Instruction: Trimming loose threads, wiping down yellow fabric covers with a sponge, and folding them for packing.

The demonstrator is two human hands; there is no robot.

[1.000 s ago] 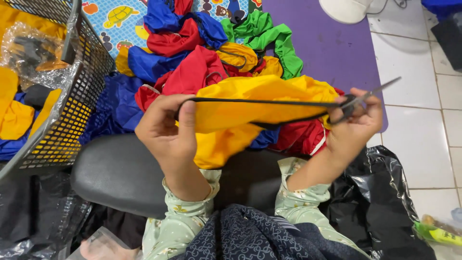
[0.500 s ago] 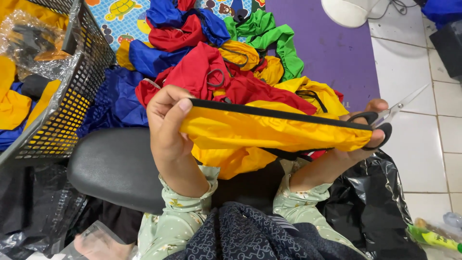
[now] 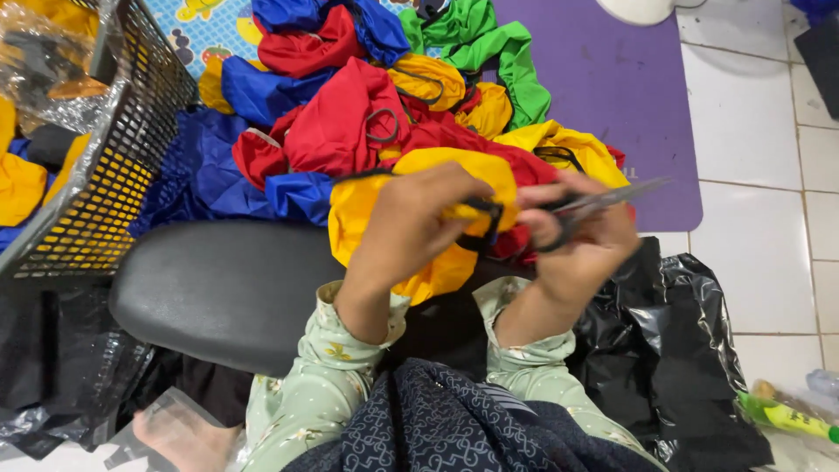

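Head view, only one: left hand (image 3: pixel 411 229) pinches the black drawstring (image 3: pixel 483 210) at the mouth of a yellow cloth bag (image 3: pixel 384 205), fingers shut on cord and fabric together. Right hand (image 3: pixel 581 240) sits just beside it, closed around a pair of scissors (image 3: pixel 603 199) with blades pointing right and away from the body, tips over the purple mat (image 3: pixel 612 96). The hands are near enough to almost touch, likely so the cord end stays short and taut next to the blades. The bag hangs over the lap and a black cushion (image 3: pixel 210 288), within easy reach of the heap of red, blue, green and yellow bags (image 3: pixel 350 122) lying on the mat and patterned play mat behind. A black mesh basket (image 3: pixel 114 183) at left holds more yellow pieces and clear plastic; a black plastic bag (image 3: pixel 682 350) lies at right on the white tiles.

Against half a second ago — the cord then ran stretched across the yellow bag with the hands well apart; now they have come together at the bag's right end and the cord is bunched, the scissors raised a little
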